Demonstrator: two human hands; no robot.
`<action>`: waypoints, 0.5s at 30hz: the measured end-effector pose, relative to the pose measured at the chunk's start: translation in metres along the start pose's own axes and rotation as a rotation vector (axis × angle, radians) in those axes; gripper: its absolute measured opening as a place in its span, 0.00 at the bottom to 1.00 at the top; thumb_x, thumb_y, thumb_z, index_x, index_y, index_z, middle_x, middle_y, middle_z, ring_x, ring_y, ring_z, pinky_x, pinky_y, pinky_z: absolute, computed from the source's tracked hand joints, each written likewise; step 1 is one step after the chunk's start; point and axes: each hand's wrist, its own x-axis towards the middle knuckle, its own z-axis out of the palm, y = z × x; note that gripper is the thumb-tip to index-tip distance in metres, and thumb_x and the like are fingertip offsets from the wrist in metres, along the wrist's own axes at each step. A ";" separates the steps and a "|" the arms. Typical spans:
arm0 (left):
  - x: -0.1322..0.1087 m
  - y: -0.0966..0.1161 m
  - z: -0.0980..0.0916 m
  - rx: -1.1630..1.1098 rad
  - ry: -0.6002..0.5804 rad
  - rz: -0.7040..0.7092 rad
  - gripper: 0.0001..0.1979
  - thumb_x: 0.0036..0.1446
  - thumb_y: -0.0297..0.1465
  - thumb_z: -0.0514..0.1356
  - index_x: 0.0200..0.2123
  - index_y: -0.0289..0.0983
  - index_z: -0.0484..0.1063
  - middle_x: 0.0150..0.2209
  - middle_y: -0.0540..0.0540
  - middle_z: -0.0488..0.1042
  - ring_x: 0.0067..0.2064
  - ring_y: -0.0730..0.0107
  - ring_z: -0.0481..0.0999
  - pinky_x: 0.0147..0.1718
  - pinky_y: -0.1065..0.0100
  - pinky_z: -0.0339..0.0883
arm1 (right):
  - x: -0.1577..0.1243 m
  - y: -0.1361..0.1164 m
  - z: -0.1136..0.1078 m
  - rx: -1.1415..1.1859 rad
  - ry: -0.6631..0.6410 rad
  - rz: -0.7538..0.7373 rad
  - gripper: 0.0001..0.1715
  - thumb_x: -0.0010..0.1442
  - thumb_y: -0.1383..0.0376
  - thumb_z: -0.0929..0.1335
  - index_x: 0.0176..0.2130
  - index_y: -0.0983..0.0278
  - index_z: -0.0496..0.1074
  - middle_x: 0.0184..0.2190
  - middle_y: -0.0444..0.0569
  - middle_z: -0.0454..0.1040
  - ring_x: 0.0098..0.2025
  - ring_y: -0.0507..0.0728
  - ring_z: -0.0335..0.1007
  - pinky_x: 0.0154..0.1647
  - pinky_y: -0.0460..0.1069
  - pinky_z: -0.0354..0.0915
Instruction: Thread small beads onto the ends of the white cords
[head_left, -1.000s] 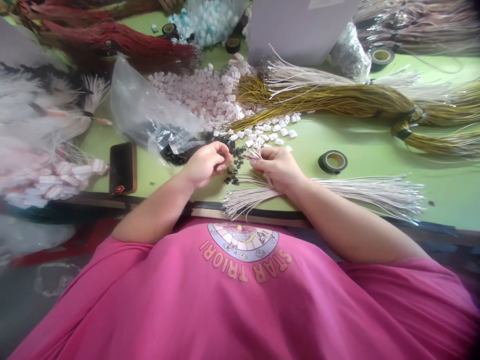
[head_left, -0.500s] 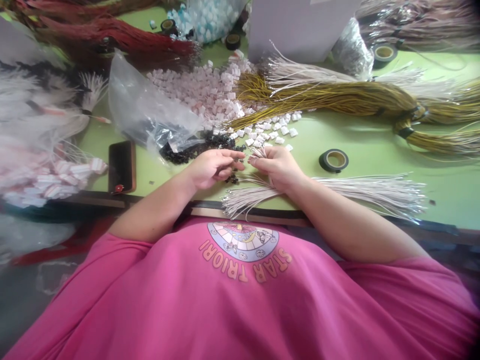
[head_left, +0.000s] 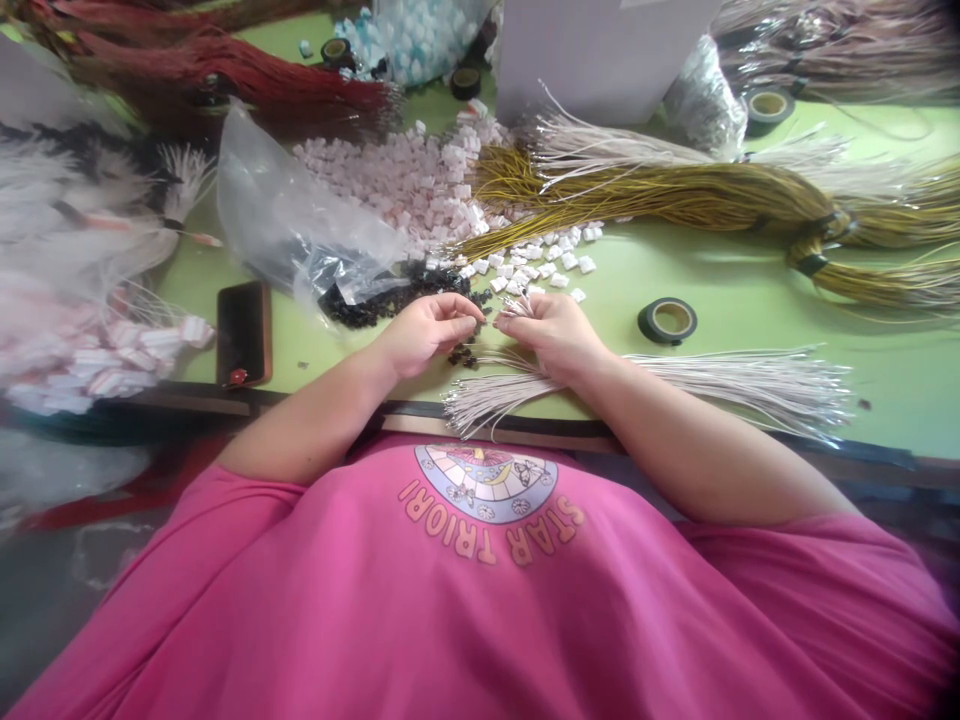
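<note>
My right hand [head_left: 561, 335] is closed round the ends of several white wires [head_left: 517, 302], their tips poking out past the thumb. Facing it across a small gap, my left hand [head_left: 429, 332] has thumb and index finger pinched together. What sits in that pinch is too small to make out. Small black plastic pieces [head_left: 356, 308] lie in a heap beyond the left hand, a few of them below its fingertips. Under my right wrist a bundle of white wires [head_left: 735, 388] stretches along the table edge.
White connector housings [head_left: 420, 180] are piled beyond the hands, next to a clear plastic bag [head_left: 277, 200]. Yellow-brown wires [head_left: 675, 200] lie at the back right. A roll of black tape [head_left: 667, 321] is right of the hands; a phone [head_left: 244, 335] lies at left.
The left hand's fingers, stretched toward the right hand before, have drawn into a pinch. My right hand stays nearly still with the wires.
</note>
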 end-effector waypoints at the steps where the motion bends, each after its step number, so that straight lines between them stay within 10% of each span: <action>1: 0.000 0.000 0.000 -0.010 0.000 -0.005 0.04 0.47 0.22 0.63 0.29 0.33 0.71 0.23 0.52 0.69 0.25 0.81 0.68 0.24 0.77 0.58 | 0.000 -0.001 0.000 -0.032 0.009 0.002 0.17 0.48 0.61 0.69 0.20 0.65 0.59 0.14 0.37 0.53 0.18 0.44 0.45 0.18 0.45 0.42; 15: 0.004 -0.010 0.000 0.210 0.070 0.195 0.11 0.42 0.26 0.67 0.32 0.34 0.72 0.30 0.51 0.72 0.31 0.78 0.70 0.34 0.72 0.64 | -0.001 -0.004 0.000 -0.183 0.019 -0.020 0.20 0.51 0.59 0.67 0.18 0.63 0.55 0.14 0.38 0.50 0.18 0.45 0.43 0.18 0.45 0.41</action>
